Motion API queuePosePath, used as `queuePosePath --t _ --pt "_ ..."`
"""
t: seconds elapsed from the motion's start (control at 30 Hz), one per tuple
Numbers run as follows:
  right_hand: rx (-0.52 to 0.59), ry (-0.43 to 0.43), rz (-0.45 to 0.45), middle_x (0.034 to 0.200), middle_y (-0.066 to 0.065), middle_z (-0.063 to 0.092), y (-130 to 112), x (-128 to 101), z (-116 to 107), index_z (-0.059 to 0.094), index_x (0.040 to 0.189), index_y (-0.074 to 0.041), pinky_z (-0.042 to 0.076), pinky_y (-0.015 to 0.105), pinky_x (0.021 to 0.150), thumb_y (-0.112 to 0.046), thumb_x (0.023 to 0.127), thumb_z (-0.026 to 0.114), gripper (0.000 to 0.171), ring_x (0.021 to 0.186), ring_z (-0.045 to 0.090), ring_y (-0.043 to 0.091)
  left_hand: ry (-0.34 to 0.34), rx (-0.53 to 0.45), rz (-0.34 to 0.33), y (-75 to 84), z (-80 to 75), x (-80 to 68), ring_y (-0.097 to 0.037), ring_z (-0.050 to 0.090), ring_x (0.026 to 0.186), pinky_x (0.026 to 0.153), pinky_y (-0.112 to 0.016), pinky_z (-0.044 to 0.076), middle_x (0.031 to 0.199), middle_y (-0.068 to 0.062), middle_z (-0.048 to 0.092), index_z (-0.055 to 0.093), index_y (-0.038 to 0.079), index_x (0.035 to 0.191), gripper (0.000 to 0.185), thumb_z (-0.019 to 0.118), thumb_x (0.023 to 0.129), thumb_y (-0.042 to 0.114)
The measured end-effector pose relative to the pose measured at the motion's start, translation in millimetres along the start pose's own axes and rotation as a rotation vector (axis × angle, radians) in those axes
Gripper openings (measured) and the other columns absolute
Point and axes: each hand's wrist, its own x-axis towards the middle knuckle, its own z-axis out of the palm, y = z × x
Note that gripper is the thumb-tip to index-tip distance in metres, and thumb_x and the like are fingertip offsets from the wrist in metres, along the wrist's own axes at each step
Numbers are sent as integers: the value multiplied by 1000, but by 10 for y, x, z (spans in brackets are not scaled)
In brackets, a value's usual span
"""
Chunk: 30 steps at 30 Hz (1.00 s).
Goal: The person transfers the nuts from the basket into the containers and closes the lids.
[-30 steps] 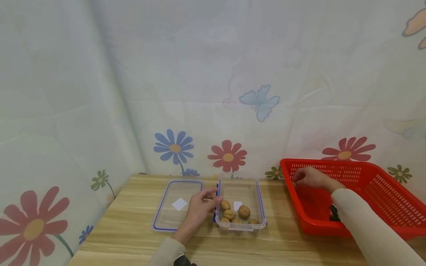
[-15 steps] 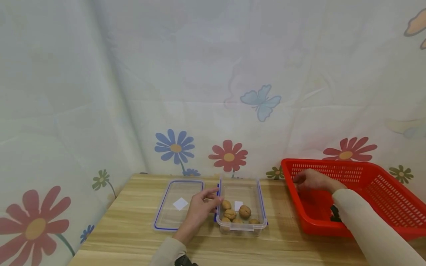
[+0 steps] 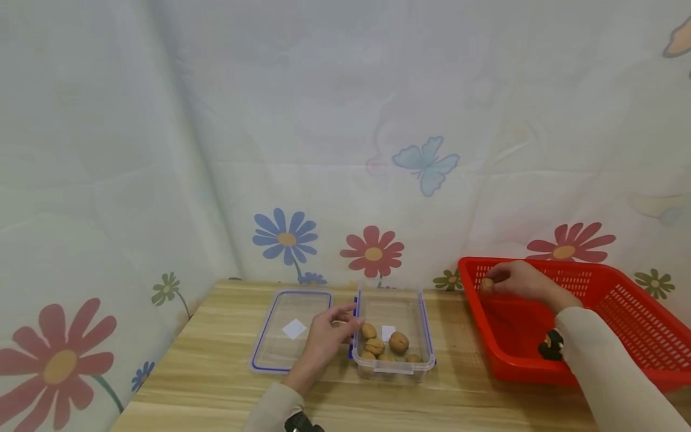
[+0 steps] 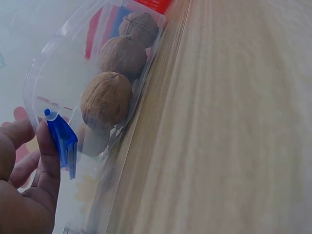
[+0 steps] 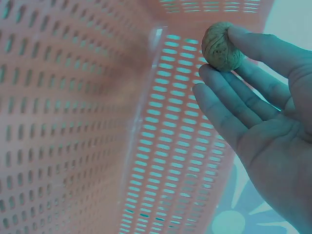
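Note:
A clear plastic food box (image 3: 396, 367) with blue clips stands on the wooden table, several walnuts (image 3: 398, 342) gathered in its near part. My left hand (image 3: 323, 339) rests against the box's left side, its fingertips (image 4: 46, 131) at the rim beside a blue clip (image 4: 63, 141). More walnuts (image 4: 107, 97) show through the clear wall in the left wrist view. Over the left part of a red plastic basket (image 3: 518, 364), my right hand (image 3: 520, 281) pinches one walnut (image 5: 222, 46) between thumb and fingertips.
The box's flat lid (image 3: 270, 354), edged in blue, lies on the table (image 3: 216, 360) left of the box. A flower-printed curtain (image 3: 324, 150) hangs behind the table. The basket's high slotted walls surround the right hand's work area.
My right hand has risen inside the basket, and a walnut now shows in its fingertips. The left hand and the box stay as they were; the view has shifted slightly.

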Motion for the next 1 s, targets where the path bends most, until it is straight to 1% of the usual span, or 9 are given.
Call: queuePosePath --t 0.17,0.4,0.6,0.7,0.87,1.0 --pt "7 42 -27 129 23 68 -88 -72 -84 65 138 3 58 60 96 -33 93 85 61 109 64 36 3 11 -3 1 3 -1 -14 68 80 69 -29 63 104 -14 69 67 -6 136 45 79 98 14" --pt "7 101 -78 130 21 69 -311 -187 -209 62 142 1 58 59 97 -39 94 84 66 110 65 36 11 -4 -17 -11 4 14 -15 69 80 69 -30 64 103 -12 69 67 -6 136 45 80 97 13" --pt "-1 154 -140 131 21 69 -492 -271 -287 62 143 1 57 59 99 -34 96 82 62 113 66 38 9 3 -12 -11 6 15 -17 69 80 70 -32 64 102 -11 69 66 -6 136 46 80 97 14" --pt "14 162 -151 133 21 68 -600 -329 -305 61 145 0 57 58 100 -36 97 81 63 117 65 38 6 11 -10 -17 3 19 -17 69 81 71 -33 64 103 -12 70 67 -5 136 46 80 97 15" --pt "45 181 -175 136 20 68 -800 -456 -295 60 146 -2 58 55 99 -37 97 80 64 119 65 39 2 16 -11 -26 -3 23 -18 70 81 71 -33 64 103 -12 70 67 -4 137 46 81 97 16" --pt "50 208 -209 134 19 69 -926 -535 -255 62 145 -3 59 54 98 -31 98 80 58 119 66 39 0 9 -14 -25 0 30 -18 70 81 70 -31 64 103 -12 70 67 -3 137 47 81 97 17"
